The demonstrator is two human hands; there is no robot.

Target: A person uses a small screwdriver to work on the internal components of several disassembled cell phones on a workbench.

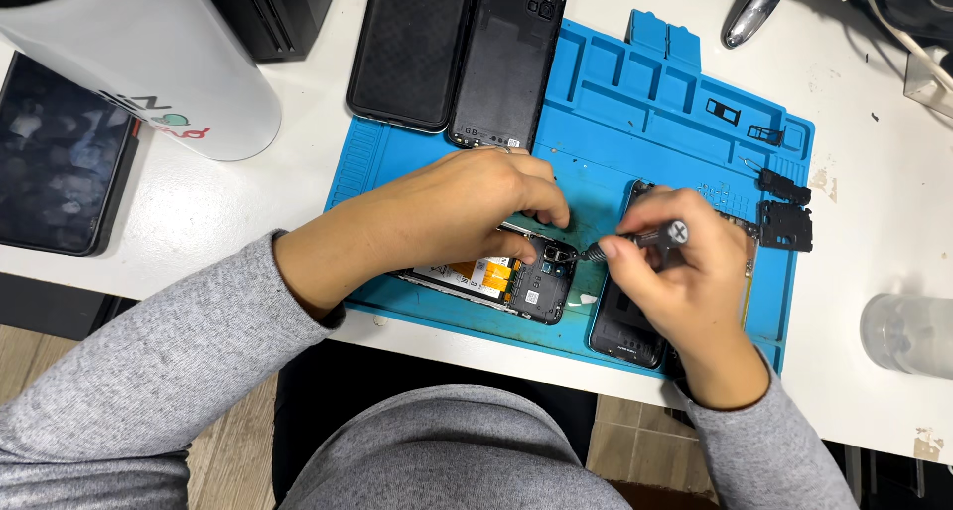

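An opened phone (516,282) with its circuit board and orange cable showing lies on a blue work mat (655,123). My left hand (447,217) presses down on the phone's upper part, fingers curled over it. A small screwdriver (645,237) sits in my right hand (685,272), its tip at the phone's top corner near the camera module. Under my right hand lies a black phone frame (620,331), partly hidden.
Two black phone backs (412,49) (508,63) lie at the mat's top left. Small black parts (784,222) rest at the mat's right. A white cylinder (139,54), a dark tablet (60,163) and a clear cup (908,333) stand on the white table.
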